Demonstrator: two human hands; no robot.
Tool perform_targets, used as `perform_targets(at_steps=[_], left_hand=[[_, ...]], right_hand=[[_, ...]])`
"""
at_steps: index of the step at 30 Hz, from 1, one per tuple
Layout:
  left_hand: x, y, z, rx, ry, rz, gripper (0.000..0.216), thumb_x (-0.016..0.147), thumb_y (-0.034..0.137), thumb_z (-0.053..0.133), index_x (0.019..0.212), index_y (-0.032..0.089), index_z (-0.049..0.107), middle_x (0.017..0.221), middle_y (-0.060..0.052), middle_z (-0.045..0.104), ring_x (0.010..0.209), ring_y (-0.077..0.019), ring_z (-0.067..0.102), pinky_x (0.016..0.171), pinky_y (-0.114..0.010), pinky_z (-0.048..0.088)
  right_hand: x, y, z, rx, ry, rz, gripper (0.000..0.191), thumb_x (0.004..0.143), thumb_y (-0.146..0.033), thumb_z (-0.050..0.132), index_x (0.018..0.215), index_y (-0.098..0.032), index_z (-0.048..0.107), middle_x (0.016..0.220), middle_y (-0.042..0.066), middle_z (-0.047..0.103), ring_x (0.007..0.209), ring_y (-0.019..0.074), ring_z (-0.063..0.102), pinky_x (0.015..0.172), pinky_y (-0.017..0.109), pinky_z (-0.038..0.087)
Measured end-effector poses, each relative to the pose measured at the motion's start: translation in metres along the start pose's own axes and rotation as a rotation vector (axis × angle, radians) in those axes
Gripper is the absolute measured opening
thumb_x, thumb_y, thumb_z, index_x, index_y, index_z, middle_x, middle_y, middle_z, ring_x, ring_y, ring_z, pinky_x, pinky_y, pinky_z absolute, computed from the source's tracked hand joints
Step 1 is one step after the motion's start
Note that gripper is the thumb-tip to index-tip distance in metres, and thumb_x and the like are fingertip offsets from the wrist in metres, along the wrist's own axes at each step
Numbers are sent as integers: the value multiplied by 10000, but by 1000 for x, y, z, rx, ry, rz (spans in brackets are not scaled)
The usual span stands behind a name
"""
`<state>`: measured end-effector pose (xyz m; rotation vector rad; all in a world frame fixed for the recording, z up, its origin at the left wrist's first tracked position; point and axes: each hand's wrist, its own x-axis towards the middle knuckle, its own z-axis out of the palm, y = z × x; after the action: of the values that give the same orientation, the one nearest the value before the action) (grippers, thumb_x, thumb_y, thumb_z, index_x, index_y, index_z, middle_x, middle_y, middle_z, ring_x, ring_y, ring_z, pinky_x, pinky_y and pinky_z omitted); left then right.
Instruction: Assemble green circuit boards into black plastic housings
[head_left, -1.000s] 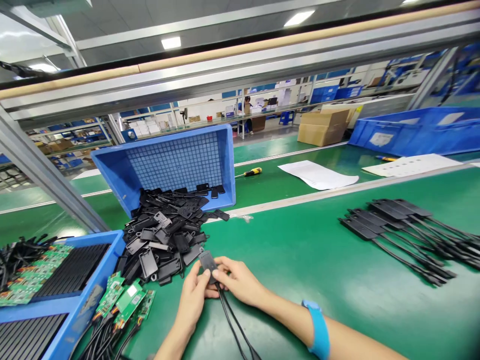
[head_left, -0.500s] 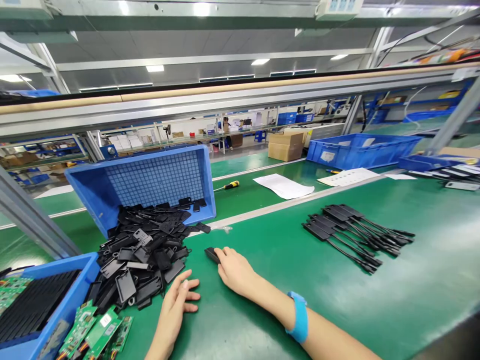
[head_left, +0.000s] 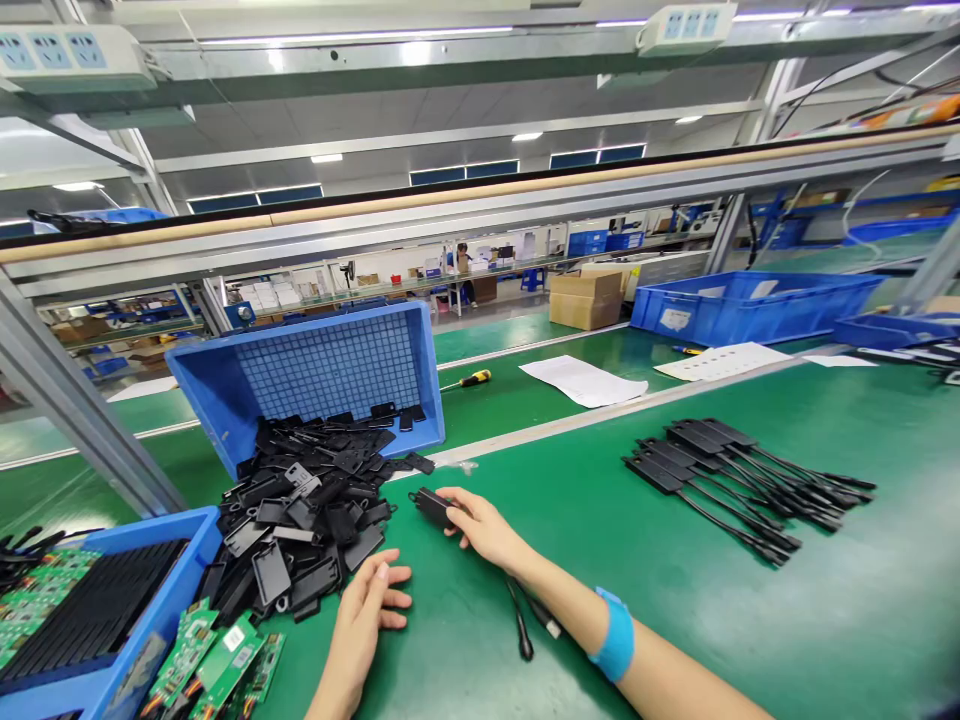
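My right hand (head_left: 480, 525) grips a small black plastic case (head_left: 433, 507) with a loop at its far end, just above the green bench (head_left: 585, 540). Two dark cable ends (head_left: 524, 640) come out beneath my right wrist, which wears a blue band. My left hand (head_left: 369, 605) is open with fingers apart and holds nothing. It lies beside a heap of loose black case shells (head_left: 292, 575), which spills from a tipped blue crate (head_left: 431, 380). Finished-looking black cases with cables (head_left: 690, 450) lie in a row to the right.
At lower left stand green circuit boards (head_left: 225, 660) and a blue bin (head_left: 199, 535) of black parts. Behind lie a yellow-black screwdriver (head_left: 475, 379), paper sheets (head_left: 585, 381), a cardboard box (head_left: 585, 302) and a blue crate (head_left: 757, 310). A metal rail (head_left: 480, 210) crosses above the bench.
My right hand has turned and raised the black case slightly, so more of it shows. The cable ends below the wrist have come into sight. My left hand stays open by the heap.
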<state>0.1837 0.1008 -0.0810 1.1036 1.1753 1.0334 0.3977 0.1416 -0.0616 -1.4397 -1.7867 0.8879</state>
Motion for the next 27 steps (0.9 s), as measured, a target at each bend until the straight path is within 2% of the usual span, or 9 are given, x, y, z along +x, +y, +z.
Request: perform_targets(at_steps=[3,5,6,10,15,18,21,24,27], left_hand=[[2,-4,-4,106,-73,27,704,731,730,607,1119,142,603,1070,-139,678,778,-163,635,616,-243,529],[3,-6,-6,167,-124,40,661,747,698,613,1104,142,609,1081,-146,675,799,-173,636,632,-250,525],[3,-7,-7,189,-146,45,634,747,670,632,1092,139,615,1060,-147,680,790,-176,636,631,-254,520],[3,-7,-4,303,-237,104,427,751,473,686,989,119,667,904,-119,701,701,-162,613,627,-250,486],[-6,-2,4,489,-249,185,240,807,227,536,963,121,684,806,-74,698,672,-147,606,611,-221,461],[-13,4,7,643,-206,220,268,829,164,468,981,147,688,763,-51,690,663,-155,612,607,-224,467],[-20,18,2,867,-130,236,220,815,131,527,944,186,696,823,-57,687,753,-197,629,729,-284,487],[-30,42,-15,1109,4,169,210,712,49,625,880,163,673,920,-111,667,883,-282,629,832,-380,475],[-47,64,-42,1293,215,72,353,657,-39,586,954,146,627,1035,-155,629,1004,-322,599,859,-413,465]], right_hand=[[-4,5,-7,-222,126,-50,433,890,-77,393,1303,-113,519,1222,189,577,1161,297,534,1017,526,393],[-10,4,-4,-352,153,-94,473,863,-17,400,1305,-121,532,1310,209,513,1262,334,428,1086,603,247],[-13,3,1,-403,139,-125,472,855,-10,416,1294,-125,546,1331,209,498,1271,339,413,1092,602,235],[-27,-2,33,-511,-52,-303,380,851,-103,534,1218,-159,616,1285,161,553,1199,310,487,1044,473,395],[-36,7,62,-727,-98,-389,454,847,-59,452,1283,-83,577,1313,229,527,1237,372,462,1042,545,402],[-32,25,64,-729,-38,-487,432,871,-85,415,1256,-117,608,1252,205,574,1167,352,524,980,534,469],[-25,44,65,-715,16,-571,415,892,-137,403,1238,-133,632,1204,195,607,1125,344,560,934,518,514],[-22,57,68,-702,44,-621,403,921,-207,397,1229,-139,648,1195,193,621,1103,345,582,905,511,540],[-23,60,68,-667,52,-612,397,931,-253,396,1211,-159,662,1206,185,623,1118,351,583,904,514,544]])
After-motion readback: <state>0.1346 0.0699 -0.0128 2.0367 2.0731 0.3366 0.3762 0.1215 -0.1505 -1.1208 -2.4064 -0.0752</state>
